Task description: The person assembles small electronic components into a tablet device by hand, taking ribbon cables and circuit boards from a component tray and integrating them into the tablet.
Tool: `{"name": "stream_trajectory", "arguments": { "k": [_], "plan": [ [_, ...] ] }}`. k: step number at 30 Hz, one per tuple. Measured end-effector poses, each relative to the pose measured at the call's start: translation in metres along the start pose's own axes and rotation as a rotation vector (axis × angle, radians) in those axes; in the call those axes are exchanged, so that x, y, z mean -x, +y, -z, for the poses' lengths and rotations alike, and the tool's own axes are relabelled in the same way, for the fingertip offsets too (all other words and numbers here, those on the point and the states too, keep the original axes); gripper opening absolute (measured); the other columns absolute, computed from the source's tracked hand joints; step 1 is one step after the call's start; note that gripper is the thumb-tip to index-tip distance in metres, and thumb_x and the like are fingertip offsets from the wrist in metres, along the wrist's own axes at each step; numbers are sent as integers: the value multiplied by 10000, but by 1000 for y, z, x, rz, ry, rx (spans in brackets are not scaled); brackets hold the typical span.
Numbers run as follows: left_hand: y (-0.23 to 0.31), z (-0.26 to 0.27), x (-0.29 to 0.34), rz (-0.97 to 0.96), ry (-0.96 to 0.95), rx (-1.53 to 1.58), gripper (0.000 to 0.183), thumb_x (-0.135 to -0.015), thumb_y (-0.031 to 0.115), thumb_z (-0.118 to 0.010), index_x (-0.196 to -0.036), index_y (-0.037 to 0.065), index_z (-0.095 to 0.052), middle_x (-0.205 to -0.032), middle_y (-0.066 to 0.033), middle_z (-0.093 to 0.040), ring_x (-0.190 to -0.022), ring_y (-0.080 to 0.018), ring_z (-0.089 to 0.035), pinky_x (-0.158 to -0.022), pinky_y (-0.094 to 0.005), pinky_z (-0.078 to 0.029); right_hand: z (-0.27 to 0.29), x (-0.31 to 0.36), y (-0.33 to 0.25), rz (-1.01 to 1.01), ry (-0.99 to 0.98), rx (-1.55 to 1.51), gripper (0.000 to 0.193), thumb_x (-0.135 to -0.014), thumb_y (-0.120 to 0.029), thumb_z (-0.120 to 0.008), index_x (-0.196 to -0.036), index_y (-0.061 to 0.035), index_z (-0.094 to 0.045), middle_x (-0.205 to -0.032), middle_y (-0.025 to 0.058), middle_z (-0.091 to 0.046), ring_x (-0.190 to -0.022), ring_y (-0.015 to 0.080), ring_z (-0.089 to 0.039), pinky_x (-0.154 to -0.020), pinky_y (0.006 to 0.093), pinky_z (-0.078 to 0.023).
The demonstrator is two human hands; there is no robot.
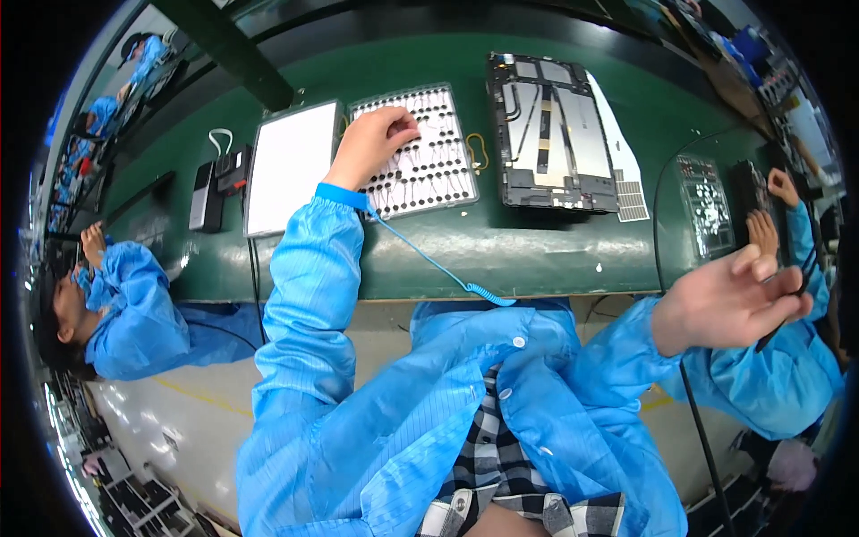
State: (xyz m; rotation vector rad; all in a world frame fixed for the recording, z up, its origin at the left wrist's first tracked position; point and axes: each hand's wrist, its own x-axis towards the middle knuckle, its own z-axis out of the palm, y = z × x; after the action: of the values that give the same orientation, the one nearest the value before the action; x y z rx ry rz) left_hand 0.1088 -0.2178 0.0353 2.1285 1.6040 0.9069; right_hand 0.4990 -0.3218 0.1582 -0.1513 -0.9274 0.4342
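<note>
Reaching hand: the left hand (376,141) is over the tray, thumb and fingers drawn together in a pinch; whether a part is between them cannot be told.
Raised hand: the right hand (727,302) is off the worktop (537,259), fingers loosely curled; a dark shape shows at the fingertips, but whether it is gripped cannot be told.
Parts tray: the shallow clear tray (429,208) lies flat within the left hand's reach, between the white panel (291,174) and the opened device.
Small parts: black discs with thin wires (436,144) sit in rows, presumably so each can be taken singly without tangling.
Opened device: the flat device (568,125) lies inner side up to the tray's right, apart from it, which leaves its strips and plates exposed.
Wrist band: a blue band (343,197) circles the left wrist, with a coiled cord (483,294) attached, probably against static.
Rubber band: a yellow loop (484,154) lies beside the tray's right edge.
</note>
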Motion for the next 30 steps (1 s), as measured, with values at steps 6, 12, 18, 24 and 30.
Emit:
{"name": "stream_trajectory", "arguments": {
  "k": [6,12,18,24,30],
  "plan": [
    [18,7,3,-77,246,173,130,-820,40,-712,-922,22,-634,-827,-46,-662,-708,-140,-597,-667,-270,-479,-59,2,77,-337,-404,466,212,-998,-220,-517,-1106,-58,-600,-871,98,-701,-643,133,-621,-568,230,-471],
    [97,-2,-2,-74,276,851,133,-855,31,-718,-958,28,-635,-892,-5,-665,-792,-60,-606,-710,-196,-479,-65,48,147,-568,-853,670,289,-887,-271,-685,-1019,-17,-647,-743,70,-694,-609,87,-624,-556,228,-459],
    [113,-2,1,-62,273,757,143,-873,16,-699,-992,7,-622,-969,-47,-659,-900,-103,-626,-822,-215,-495,-77,46,153,-649,-925,458,232,-899,-241,-661,-941,-13,-664,-674,61,-679,-611,88,-644,-561,229,-461],
    [112,-4,-2,-53,280,688,163,-867,36,-712,-1004,10,-627,-981,-53,-664,-897,-106,-626,-812,-218,-495,-74,45,150,-648,-904,374,187,-895,-186,-646,-943,-7,-669,-675,56,-684,-632,101,-667,-552,219,-464],
    [117,-10,-2,-126,362,473,133,-830,53,-740,-934,21,-664,-880,-18,-670,-714,-65,-546,-648,-204,-441,-72,43,147,-614,-929,513,163,-882,-170,-638,-903,-13,-672,-675,66,-687,-619,120,-666,-562,237,-480]
  ]
}}
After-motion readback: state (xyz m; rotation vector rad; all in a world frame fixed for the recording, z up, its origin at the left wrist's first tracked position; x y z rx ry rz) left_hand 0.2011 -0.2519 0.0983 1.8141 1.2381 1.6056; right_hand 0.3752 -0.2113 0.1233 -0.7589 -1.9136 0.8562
